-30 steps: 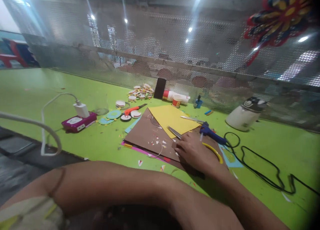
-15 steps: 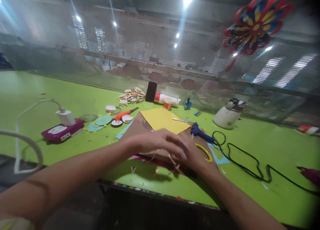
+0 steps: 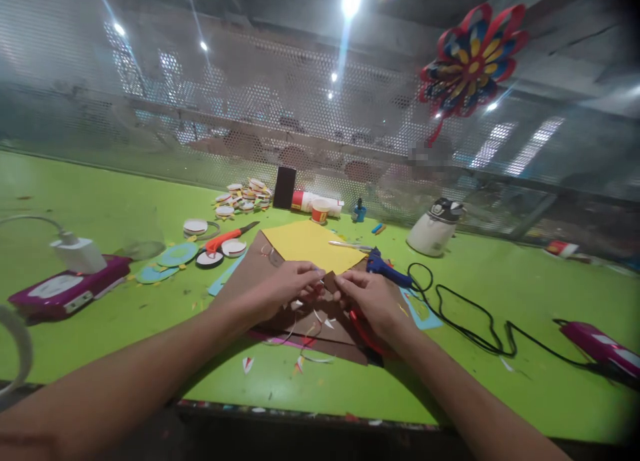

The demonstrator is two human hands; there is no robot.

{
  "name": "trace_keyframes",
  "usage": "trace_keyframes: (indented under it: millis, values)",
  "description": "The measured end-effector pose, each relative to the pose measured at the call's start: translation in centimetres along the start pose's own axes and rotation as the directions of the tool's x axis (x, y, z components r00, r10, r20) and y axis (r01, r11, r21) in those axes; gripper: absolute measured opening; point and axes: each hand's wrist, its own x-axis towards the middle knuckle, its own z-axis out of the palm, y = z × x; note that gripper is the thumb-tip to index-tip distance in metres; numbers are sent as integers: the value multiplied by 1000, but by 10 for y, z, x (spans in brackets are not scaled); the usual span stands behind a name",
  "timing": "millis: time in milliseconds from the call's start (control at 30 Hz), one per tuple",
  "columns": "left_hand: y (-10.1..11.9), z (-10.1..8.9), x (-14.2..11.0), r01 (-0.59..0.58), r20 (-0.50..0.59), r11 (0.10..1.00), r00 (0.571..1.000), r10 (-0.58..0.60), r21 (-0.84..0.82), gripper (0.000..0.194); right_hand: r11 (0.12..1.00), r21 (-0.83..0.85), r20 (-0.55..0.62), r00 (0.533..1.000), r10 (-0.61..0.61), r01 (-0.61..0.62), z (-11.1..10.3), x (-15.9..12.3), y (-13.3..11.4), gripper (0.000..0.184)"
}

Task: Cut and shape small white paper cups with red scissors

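Observation:
Over the brown card sheets (image 3: 240, 277), my two hands meet at a small brown piece of card (image 3: 331, 282). My right hand (image 3: 375, 304) pinches its right side between thumb and fingers. My left hand (image 3: 293, 289) is closed too, its fingertips at the piece's left edge. Below my right palm shows a red curved thing (image 3: 367, 331), mostly hidden, whose kind I cannot make out. Just beyond the hands lies a yellow paper sheet (image 3: 305, 241). A blue glue gun (image 3: 387, 269) rests to the right, near my right hand.
Orange-handled scissors (image 3: 223, 239) and blue paper rings (image 3: 177, 254) lie left. Purple power strips (image 3: 70, 287) (image 3: 600, 344) sit at both sides. Behind stand a paper cup (image 3: 320, 211), a phone-like dark slab (image 3: 285, 187) and a white jug (image 3: 433, 231). A black cord (image 3: 475, 331) crosses the right side.
My hands have moved apart from their overlap and now meet at the small brown piece. The yellow loop near my right hand no longer shows; a red curved thing does. The view has shifted right.

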Motion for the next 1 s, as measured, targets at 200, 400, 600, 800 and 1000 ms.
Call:
trace_keyframes:
  millis: [200, 400, 600, 800, 1000]
  values:
    - [3, -3, -4, -45, 0, 985, 999, 46, 166, 13, 992, 118, 68, 996, -62, 53, 8, -2, -2, 25]
    - [12, -6, -11, -59, -105, 963, 990, 89, 263, 17, 986, -66, -57, 986, -155, 151, 2, 1, -4, 19]
    - [6, -19, -5, -83, -237, 996, 968, 86, 21, 25, 940, -265, -207, 939, -275, 217, -11, 1, -13, 20]
    - [-2, -38, 10, -149, -327, 988, 933, 152, 32, 28, 893, -413, -212, 935, -283, 177, -12, 3, -10, 19]
    - [2, -47, 13, -150, -351, 976, 915, 198, 160, 48, 842, -529, -150, 964, -222, 111, -14, 7, -5, 19]
